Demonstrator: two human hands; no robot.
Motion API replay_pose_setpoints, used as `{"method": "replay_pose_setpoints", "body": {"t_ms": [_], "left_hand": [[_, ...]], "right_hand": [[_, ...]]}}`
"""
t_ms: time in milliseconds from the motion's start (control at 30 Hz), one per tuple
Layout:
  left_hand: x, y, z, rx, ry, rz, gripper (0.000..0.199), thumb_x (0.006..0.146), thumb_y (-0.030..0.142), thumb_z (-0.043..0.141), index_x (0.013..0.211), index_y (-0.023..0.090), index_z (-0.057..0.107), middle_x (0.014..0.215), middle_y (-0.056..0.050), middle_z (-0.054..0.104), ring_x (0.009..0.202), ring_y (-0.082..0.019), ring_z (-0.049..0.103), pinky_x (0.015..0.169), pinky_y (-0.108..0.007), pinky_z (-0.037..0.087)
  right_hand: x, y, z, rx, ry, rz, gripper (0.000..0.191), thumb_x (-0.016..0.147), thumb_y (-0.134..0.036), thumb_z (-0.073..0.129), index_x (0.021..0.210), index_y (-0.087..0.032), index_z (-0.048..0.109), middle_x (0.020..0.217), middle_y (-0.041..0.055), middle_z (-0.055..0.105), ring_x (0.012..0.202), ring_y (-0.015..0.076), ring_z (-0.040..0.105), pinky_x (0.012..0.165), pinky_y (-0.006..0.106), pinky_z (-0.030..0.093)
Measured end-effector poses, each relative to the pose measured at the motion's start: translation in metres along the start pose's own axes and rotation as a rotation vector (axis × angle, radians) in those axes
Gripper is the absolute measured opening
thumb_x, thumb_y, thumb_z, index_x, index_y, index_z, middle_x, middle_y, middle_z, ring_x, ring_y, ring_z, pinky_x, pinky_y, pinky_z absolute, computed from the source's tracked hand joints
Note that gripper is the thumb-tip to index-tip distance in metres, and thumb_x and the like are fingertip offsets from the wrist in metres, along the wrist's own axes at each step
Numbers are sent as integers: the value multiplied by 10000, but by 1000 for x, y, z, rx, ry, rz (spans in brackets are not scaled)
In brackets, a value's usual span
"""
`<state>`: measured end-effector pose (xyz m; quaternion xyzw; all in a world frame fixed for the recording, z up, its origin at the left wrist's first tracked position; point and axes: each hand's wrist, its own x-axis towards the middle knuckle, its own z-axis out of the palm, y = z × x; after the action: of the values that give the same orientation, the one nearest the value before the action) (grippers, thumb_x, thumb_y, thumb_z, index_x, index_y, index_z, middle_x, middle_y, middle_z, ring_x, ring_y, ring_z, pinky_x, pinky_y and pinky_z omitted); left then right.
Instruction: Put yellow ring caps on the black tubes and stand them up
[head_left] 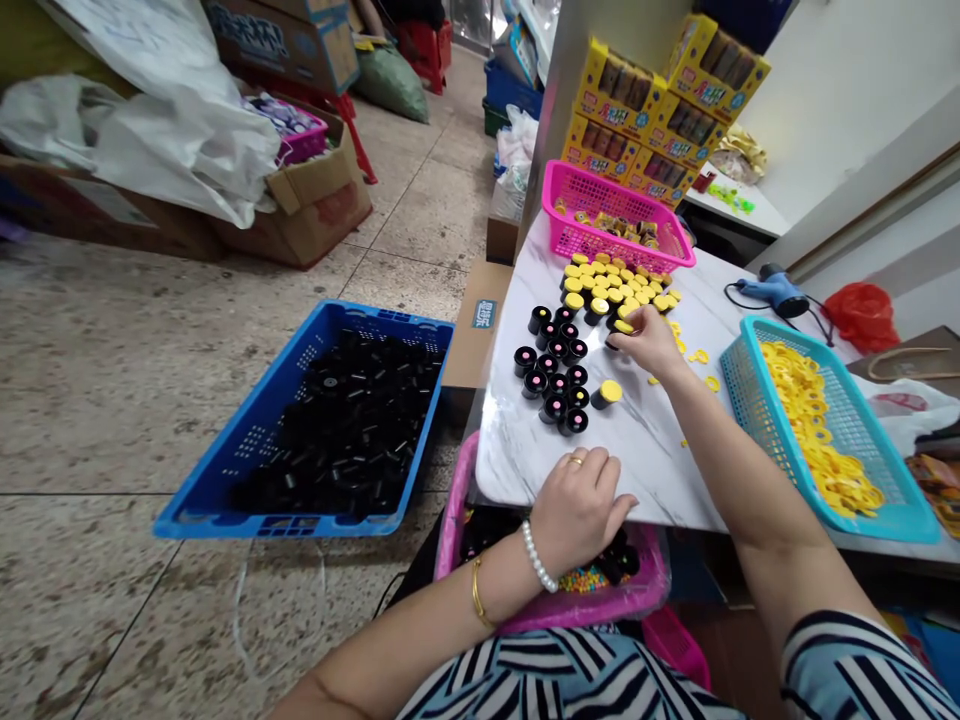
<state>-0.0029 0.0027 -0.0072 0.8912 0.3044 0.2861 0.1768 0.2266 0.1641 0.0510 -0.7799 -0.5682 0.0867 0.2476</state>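
Note:
My right hand (646, 343) pinches a small black cup with a yellow lid (622, 327) above the white table (645, 480). Just beyond it stand several black cups with yellow lids (611, 280), packed close together. To its left is a loose group of black cups (557, 383) without yellow lids, pink or yellow dots showing on their tops. One lidded cup (607, 394) tilts beside that group. At the near table edge rests my left hand (581, 505), fingers loosely bent, thumb apart, holding nothing visible. Loose yellow rings (699, 356) lie right of my right hand.
A teal basket (911, 515) of yellow rings sits right; a pink basket (555, 235) stands at the back before yellow boxes (615, 85). Below my left hand is a pink tub (446, 545) with black cups and coloured beads. Left, a blue crate (225, 445) holds black pieces.

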Motion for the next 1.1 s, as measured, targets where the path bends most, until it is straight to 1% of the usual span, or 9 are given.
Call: {"method": "replay_pose_setpoints", "body": {"t_ms": [100, 167, 333, 467, 667, 767, 833, 967, 1100], "left_hand": [[0, 0, -1, 14, -10, 13, 301, 1005, 453, 592, 1072, 160, 603, 1097, -116, 612, 989, -281, 563, 890, -433, 523], [0, 0, -2, 29, -15, 22, 302, 1007, 451, 587, 1069, 156, 604, 1098, -120, 612, 985, -284, 559, 876, -434, 522], [0, 0, -2, 37, -13, 35, 317, 1006, 443, 588, 1114, 145, 606, 1109, -122, 612, 988, -288, 559, 875, -435, 518], [0, 0, 0, 52, -10, 49, 320, 1005, 438, 588, 1126, 142, 607, 1098, -120, 617, 982, -293, 559, 870, -442, 514], [0, -3, 1, 53, 27, 66, 316, 1000, 437, 605, 1111, 141, 615, 1106, -128, 637, 987, -290, 575, 871, -435, 522], [-3, -6, 1, 32, 54, 132, 295, 1010, 424, 589, 1086, 142, 630, 1075, -124, 659, 958, -280, 584, 864, -432, 529], [-9, -8, 0, 5, 73, 209, 246, 1019, 375, 578, 1082, 145, 640, 1049, -118, 677, 927, -264, 593, 847, -421, 536], [-37, -16, -1, -154, 104, 377, 181, 968, 232, 659, 1129, 151, 646, 1064, -102, 706, 931, -223, 619, 858, -379, 552], [-90, -41, -3, -229, 24, 375, 174, 927, 142, 690, 1098, 166, 663, 1060, -86, 718, 930, -203, 631, 860, -353, 564]], "right_hand": [[-17, 11, -8, 53, 103, -165, 535, 735, -314, 694, 1245, -225, 561, 1070, 46, 656, 887, 195, 622, 813, 346, 533], [-34, 21, -10, 51, 55, -223, 577, 724, -285, 684, 1288, -228, 575, 1100, 65, 647, 899, 212, 618, 830, 383, 547], [-97, 32, -12, 130, -32, -113, 1042, 706, -385, 791, 1614, -281, 291, 1407, 146, 521, 870, 212, 639, 810, 446, 591], [-123, 18, -4, 95, -3, -11, 1355, 631, -589, 873, 1682, -277, 77, 1421, 176, 514, 856, 232, 624, 877, 513, 584], [-65, 6, 15, -112, 40, 43, 1021, 683, -576, 812, 1518, -136, 422, 1300, 183, 607, 1191, 368, 579, 1059, 545, 484], [-34, 2, 22, -173, 62, 89, 790, 706, -571, 791, 1307, -110, 568, 1223, 197, 635, 1165, 376, 594, 1043, 533, 491], [-19, -2, 27, -129, 83, 97, 749, 696, -538, 810, 1266, -115, 572, 1194, 186, 645, 1144, 359, 605, 1032, 512, 504], [0, 0, 33, 58, 131, 114, 982, 650, -435, 864, 1469, -129, 417, 1230, 160, 619, 1199, 347, 600, 1037, 523, 517], [-27, 18, 19, 221, 88, -1, 865, 742, -378, 797, 1507, -176, 450, 1264, 125, 591, 1080, 271, 681, 945, 457, 586]]}}
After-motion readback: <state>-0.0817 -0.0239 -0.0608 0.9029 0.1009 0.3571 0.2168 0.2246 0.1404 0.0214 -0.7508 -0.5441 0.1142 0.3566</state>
